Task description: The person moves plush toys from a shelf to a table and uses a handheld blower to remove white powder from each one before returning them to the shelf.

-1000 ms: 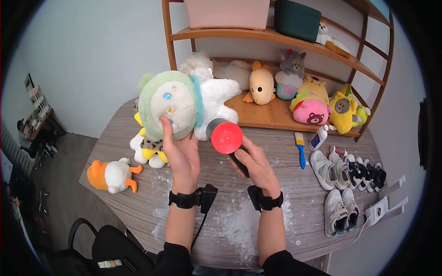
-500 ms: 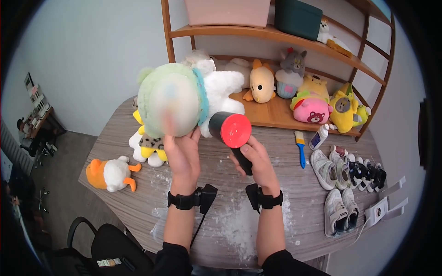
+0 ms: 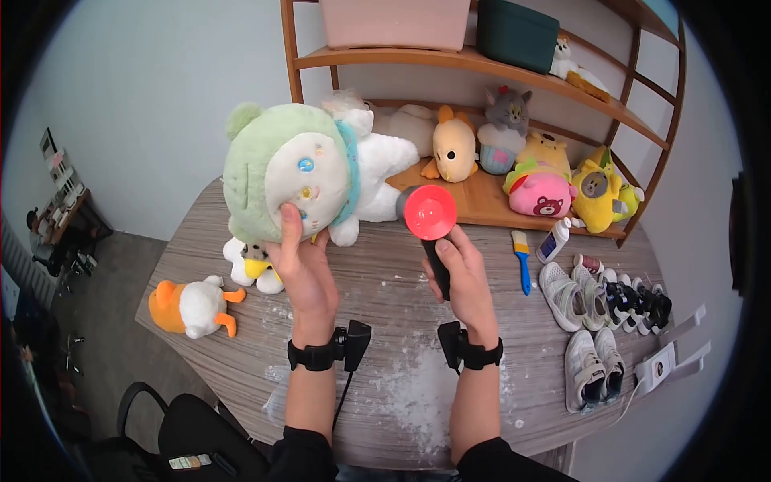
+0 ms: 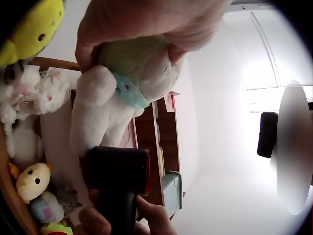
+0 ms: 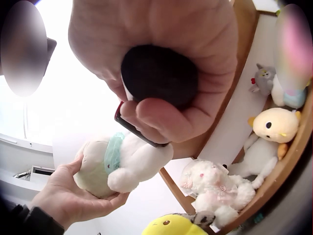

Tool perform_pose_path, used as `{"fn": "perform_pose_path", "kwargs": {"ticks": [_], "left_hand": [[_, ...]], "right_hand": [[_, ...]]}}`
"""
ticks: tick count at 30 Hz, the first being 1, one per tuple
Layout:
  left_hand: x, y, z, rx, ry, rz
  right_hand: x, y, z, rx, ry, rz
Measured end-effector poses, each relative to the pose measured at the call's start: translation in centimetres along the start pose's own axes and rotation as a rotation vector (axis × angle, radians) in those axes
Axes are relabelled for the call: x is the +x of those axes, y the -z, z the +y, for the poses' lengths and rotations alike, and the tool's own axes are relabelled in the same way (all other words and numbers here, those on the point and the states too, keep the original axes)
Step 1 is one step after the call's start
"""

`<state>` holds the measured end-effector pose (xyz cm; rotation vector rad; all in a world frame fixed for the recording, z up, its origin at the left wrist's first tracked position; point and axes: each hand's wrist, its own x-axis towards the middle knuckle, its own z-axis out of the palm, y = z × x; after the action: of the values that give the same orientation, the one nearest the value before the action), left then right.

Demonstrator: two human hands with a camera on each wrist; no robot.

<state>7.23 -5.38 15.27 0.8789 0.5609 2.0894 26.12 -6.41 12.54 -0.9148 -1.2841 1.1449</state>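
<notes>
In the head view my left hand (image 3: 305, 273) grips a plush (image 3: 303, 169) with a green hood, pale face and teal scarf by its head, thumb on the face. The plush hangs above the table, its white body pointing right. My right hand (image 3: 466, 281) holds the black handle of a dryer-like tool (image 3: 431, 215), whose round red end faces the camera. The tool's other end is beside the white body; whether they touch I cannot tell. In the left wrist view the tool's black barrel (image 4: 117, 169) lies close under the plush's legs (image 4: 90, 129).
An orange and white plush (image 3: 201, 307) lies at the table's left. A brush (image 3: 522, 261), a white bottle (image 3: 554, 239) and several shoes (image 3: 586, 373) are at the right. A wooden shelf (image 3: 450, 201) with several plush toys stands behind. White residue (image 3: 418, 394) marks the table.
The plush has turned and shifted slightly left and down, showing more of its green hood. The tool and my right hand have moved right, and the red end has risen.
</notes>
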Motion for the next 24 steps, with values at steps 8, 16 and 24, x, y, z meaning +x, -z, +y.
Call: {"fn": "perform_pose_path", "kwargs": {"ticks": [8, 16, 24], "left_hand": [[0.0, -0.2, 0.5, 0.098, 0.02, -0.022], [0.1, -0.2, 0.6, 0.15, 0.081, -0.091], [0.5, 0.3, 0.4, 0.294, 0.107, -0.181]], "right_hand": [[-0.5, 0.6, -0.6, 0.124, 0.069, -0.089], [0.0, 0.3, -0.4, 0.118, 0.066, 0.009], [0.3, 1.6, -0.2, 0.188, 0.088, 0.139]]}}
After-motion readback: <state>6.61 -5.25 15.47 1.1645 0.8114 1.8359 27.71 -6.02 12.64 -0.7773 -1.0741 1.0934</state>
